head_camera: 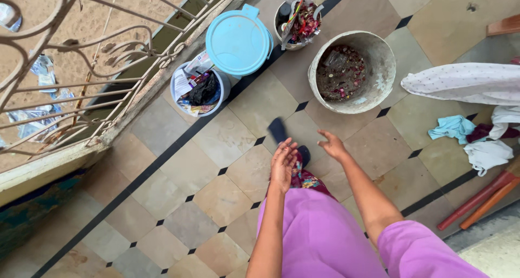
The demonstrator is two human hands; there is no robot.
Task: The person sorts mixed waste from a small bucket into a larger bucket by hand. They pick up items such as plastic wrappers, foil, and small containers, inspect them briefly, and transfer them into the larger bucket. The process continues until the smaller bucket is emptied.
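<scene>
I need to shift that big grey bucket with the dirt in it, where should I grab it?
Take the grey bucket by its near rim, reaching from above with both hands. It stands upright and open, no handle shows, and the soil sits low, leaving the rim free.

Lidded bin left of bucket, cloths right.

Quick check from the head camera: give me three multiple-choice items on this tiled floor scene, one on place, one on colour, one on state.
1. Where is the large grey bucket?
A. right of the blue lid
B. behind the railing
C. in a hand

2. What colour is the round lid?
A. red
B. light blue
C. black

3. How are the left hand and right hand?
A. gripping cloth
B. open and empty
C. holding the lid

Answers: 1 A, it stands on the floor tiles right of the lid; 2 B, its top shows light blue; 3 B, fingers spread, nothing held.
</scene>
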